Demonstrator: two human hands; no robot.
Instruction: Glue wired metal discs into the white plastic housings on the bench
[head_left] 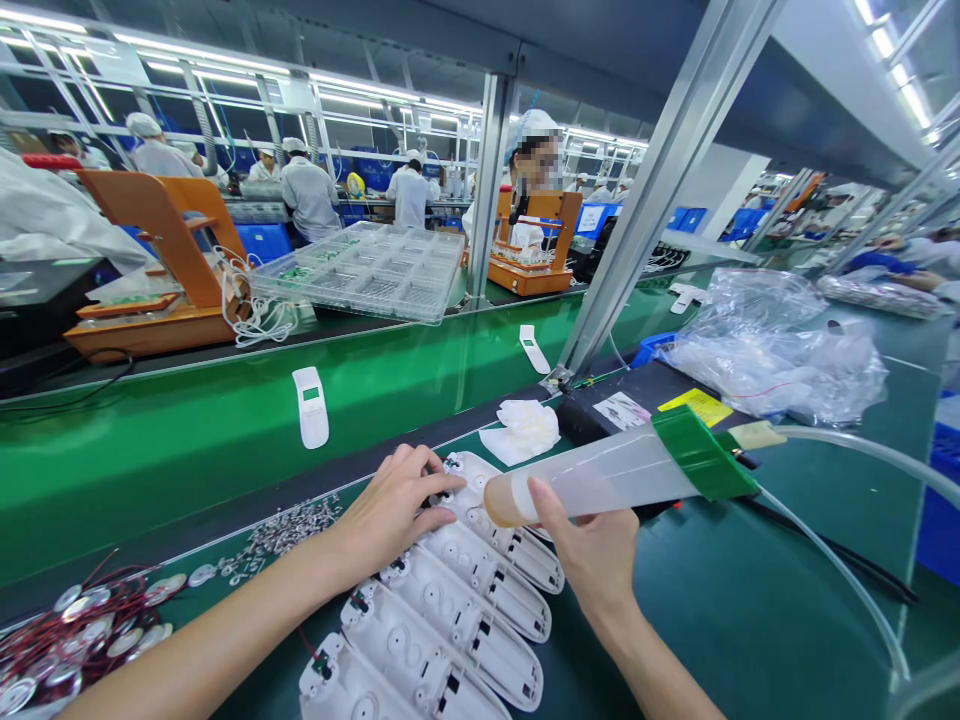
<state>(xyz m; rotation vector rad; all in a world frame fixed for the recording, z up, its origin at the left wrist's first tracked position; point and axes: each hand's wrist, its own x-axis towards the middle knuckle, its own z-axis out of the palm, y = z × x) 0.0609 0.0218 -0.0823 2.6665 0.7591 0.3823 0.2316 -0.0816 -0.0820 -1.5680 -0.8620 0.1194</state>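
My right hand [600,550] is wrapped round a large translucent dispensing syringe [600,475] with a green cap. Its amber-tinted lower end points left, over the far end of a row of white plastic housings [457,580]. The tip itself is hidden. My left hand [401,500] grips the end of a far housing in that row, with thumb and forefinger bent at its edge. Several housings lie side by side with their hollow insides up, and small dark parts show at their left ends.
Small metal parts [289,530] and red-wired discs [82,630] lie at left. Crumpled white tissue [521,430] sits behind the housings. Two white covers [310,408] rest on the green conveyor belt [187,410]. A metal post [645,190] and the syringe's hose [870,440] stand at right.
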